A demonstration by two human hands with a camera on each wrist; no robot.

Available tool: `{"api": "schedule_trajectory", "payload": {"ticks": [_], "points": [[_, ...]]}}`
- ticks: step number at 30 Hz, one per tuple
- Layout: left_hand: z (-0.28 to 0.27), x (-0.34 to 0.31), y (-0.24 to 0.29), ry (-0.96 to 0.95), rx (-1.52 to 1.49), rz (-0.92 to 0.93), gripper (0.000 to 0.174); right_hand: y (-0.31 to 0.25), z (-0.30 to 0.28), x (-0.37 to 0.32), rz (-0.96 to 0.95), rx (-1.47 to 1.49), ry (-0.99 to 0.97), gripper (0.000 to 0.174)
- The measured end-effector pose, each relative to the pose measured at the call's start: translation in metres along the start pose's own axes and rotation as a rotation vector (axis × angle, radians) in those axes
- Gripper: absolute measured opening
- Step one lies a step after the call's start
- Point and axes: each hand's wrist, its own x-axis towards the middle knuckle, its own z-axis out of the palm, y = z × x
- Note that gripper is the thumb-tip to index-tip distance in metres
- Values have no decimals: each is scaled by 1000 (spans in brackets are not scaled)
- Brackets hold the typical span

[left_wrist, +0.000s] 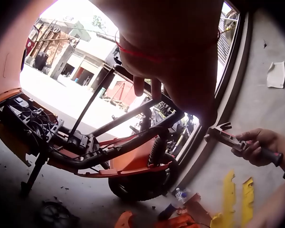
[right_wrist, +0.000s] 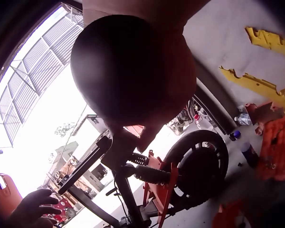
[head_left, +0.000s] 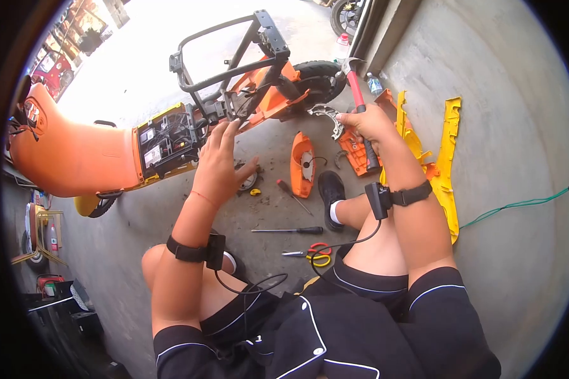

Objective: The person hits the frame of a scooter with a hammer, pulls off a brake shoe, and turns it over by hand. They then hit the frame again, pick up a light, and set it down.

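Observation:
My right hand (head_left: 376, 123) grips a claw hammer (head_left: 355, 90) by its red and black handle, with the metal head raised beyond the fist. A curved silver metal part (head_left: 327, 112) shows right at the thumb; I cannot tell whether the hand holds it too. My left hand (head_left: 220, 155) is raised in front of the bare black frame (head_left: 234, 79) of an orange scooter, its fingers extended and nothing held. In the right wrist view, the hammer's dark handle end (right_wrist: 116, 71) fills the middle, and the left hand (right_wrist: 34, 209) appears at lower left.
On the floor lie an orange cover (head_left: 303, 167), a screwdriver (head_left: 291, 194), a longer black-handled tool (head_left: 289, 230) and scissors (head_left: 319, 254). Yellow panels (head_left: 450, 142) lie to the right, near a bottle (head_left: 373, 84). Behind the frame stands the rear wheel (head_left: 319, 79).

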Motion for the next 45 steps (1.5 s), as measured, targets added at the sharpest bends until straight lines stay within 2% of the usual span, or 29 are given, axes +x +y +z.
{"api": "schedule_trajectory", "payload": {"ticks": [2,4,5,7,8,10,12,14,16,18,20,22,24,26,29,30,32,34,36,38,40,43,45], "points": [[-2,-3,-3,0,-11,31,74,17,-7,19,-37,-34,69,23],[-5,-7,-4,-27,-1,0,71,31,-20,33,-134,-303,234,33],[-6,-8,-6,-28,-1,1,71,39,-30,39,-134,-302,235,33],[-7,-11,-10,-75,16,-40,68,46,-43,40,-194,-695,366,44],[-7,-13,-13,-79,15,-43,68,50,-48,41,-190,-696,363,44],[-5,-14,-18,-61,74,-18,64,31,-53,22,-24,-724,328,49],[-6,-15,-17,-64,81,-16,61,37,-60,27,6,-695,316,47],[-8,-13,-16,-82,54,-8,58,74,-75,68,-199,-447,294,43],[-14,-11,-11,-60,86,36,54,26,-56,15,-140,-333,258,38],[-26,-9,-2,-47,36,48,50,12,-47,-1,-126,-62,120,34],[-42,-3,8,70,70,94,42,-5,-35,-15,-158,2,69,32],[-55,2,14,130,-32,44,38,-15,-24,-20,-191,64,30,31],[-61,8,19,135,30,66,37,-23,-12,-18,-164,230,-7,30],[-59,14,25,47,-33,-15,37,-29,-2,-12,-152,273,-63,31],[-32,16,9,-178,-20,-55,36,-40,8,-3,-62,579,-147,14],[-16,14,-2,-264,9,-76,36,-41,8,2,-70,586,-154,14],[17,3,-18,-397,47,-179,37,-42,4,13,17,786,-240,12],[61,-14,-44,-492,21,-244,41,-41,-7,26,57,895,-258,13],[100,-33,-59,-584,-58,-389,42,-38,-15,31,109,999,-270,14],[136,-59,-70,-616,-78,-436,42,-40,-20,34,119,1096,-178,19],[171,-94,-82,-609,-104,-510,42,-27,-27,50,110,1127,-196,25],[211,-147,-92,-704,-97,-681,45,-26,-26,49,27,1165,-8,29],[235,-189,-98,-683,-161,-826,45,-26,-30,48,53,1199,0,29]]}}
